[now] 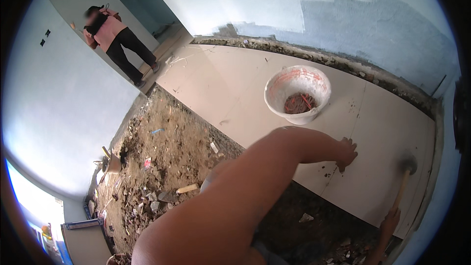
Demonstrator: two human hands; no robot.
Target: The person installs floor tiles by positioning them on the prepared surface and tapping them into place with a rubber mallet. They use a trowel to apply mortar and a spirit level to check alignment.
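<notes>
My left arm reaches across the middle of the view. My left hand [347, 155] rests on the large pale floor tiles [235, 88] beside a seam, its fingers apart with nothing in them. At the lower right my right hand [390, 222] is closed round the wooden handle of a mallet [404, 184]. The mallet's dark head is blurred and is over the tile near the right wall; whether it touches cannot be told. Dark crumbs of dirt lie on the tile by my left hand. A white bucket [298, 94] with reddish-brown contents stands on the tiles beyond my left arm.
Rough soil and rubble [162, 137] border the tiles on the left and below. A wooden piece [187, 188] and a tilted container [112, 163] lie there. A rubble-filled gap [314, 58] runs along the far wall. A person [115, 39] stands by the doorway at the far left.
</notes>
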